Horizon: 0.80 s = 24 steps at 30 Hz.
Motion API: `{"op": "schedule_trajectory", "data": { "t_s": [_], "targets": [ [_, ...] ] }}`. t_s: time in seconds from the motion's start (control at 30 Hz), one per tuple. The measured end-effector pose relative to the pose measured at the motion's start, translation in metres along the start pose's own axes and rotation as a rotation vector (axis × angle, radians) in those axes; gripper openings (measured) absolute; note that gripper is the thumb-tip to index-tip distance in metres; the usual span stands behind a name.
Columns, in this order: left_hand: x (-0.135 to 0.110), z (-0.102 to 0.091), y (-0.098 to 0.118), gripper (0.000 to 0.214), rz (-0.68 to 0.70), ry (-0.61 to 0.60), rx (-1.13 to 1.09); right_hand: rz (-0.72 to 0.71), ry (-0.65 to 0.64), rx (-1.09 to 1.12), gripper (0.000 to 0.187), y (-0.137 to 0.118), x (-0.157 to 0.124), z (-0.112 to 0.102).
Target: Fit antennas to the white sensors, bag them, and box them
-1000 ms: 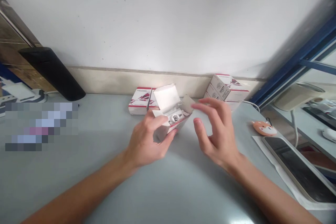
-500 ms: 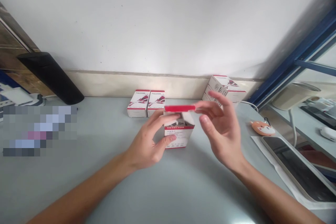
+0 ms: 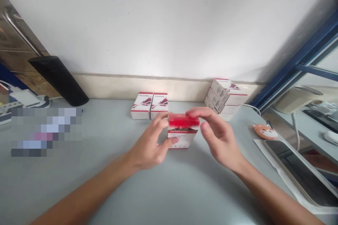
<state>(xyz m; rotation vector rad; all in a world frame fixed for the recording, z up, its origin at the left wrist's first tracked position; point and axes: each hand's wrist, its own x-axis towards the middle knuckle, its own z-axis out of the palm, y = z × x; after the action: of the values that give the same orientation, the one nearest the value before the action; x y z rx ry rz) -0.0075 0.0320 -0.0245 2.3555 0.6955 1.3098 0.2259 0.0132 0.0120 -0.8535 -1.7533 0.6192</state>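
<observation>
two boxes (image 3: 149, 105) by wall | stacked boxes (image 3: 224, 95) right | black cylinder (image 3: 59, 81) left | phone (image 3: 301, 172)

Left hand (image 3: 149, 146): clasps the small box (image 3: 181, 137) from its left, thumb on the front face.
Right hand (image 3: 219, 137): fingertips flat on the box's red top flap (image 3: 183, 120), thumb just beside its right edge.
Box: upright on the grey counter (image 3: 105, 182).
Behind: two matching boxes (image 3: 149, 105) side by side; a stack of boxes (image 3: 225, 95) further right.

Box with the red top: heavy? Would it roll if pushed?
Probably light: the left hand steadies the box with fingertips alone. Thin card, so likely crushable. Flat base on the table: it should slide, not roll.
</observation>
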Motion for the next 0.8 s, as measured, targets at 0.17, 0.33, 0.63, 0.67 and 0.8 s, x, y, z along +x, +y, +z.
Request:
{"op": "schedule_trajectory", "data": {
  "t_s": [0.17, 0.33, 0.63, 0.67, 0.8],
  "targets": [
    [-0.004, 0.013, -0.012, 0.072, 0.125, 0.119, -0.117, -0.054, 0.058, -0.047, 0.004, 0.0, -0.002, 0.008],
    [-0.004, 0.011, -0.015, 0.07, 0.084, 0.063, -0.101, -0.202, -0.048, -0.135, 0.008, 0.005, 0.002, 0.0],
    [-0.005, 0.01, -0.017, 0.038, -0.185, 0.257, -0.265, -0.139, -0.229, -0.21, 0.071, 0.024, -0.008, 0.013],
    [-0.004, 0.01, -0.018, 0.038, -0.284, 0.319, -0.336, -0.068, -0.266, -0.194, 0.089, 0.028, -0.01, 0.016],
    [0.006, 0.002, -0.024, 0.047, -0.565, 0.482, -0.516, 0.172, -0.307, -0.024, 0.104, 0.042, -0.015, 0.024]
  ]
}}
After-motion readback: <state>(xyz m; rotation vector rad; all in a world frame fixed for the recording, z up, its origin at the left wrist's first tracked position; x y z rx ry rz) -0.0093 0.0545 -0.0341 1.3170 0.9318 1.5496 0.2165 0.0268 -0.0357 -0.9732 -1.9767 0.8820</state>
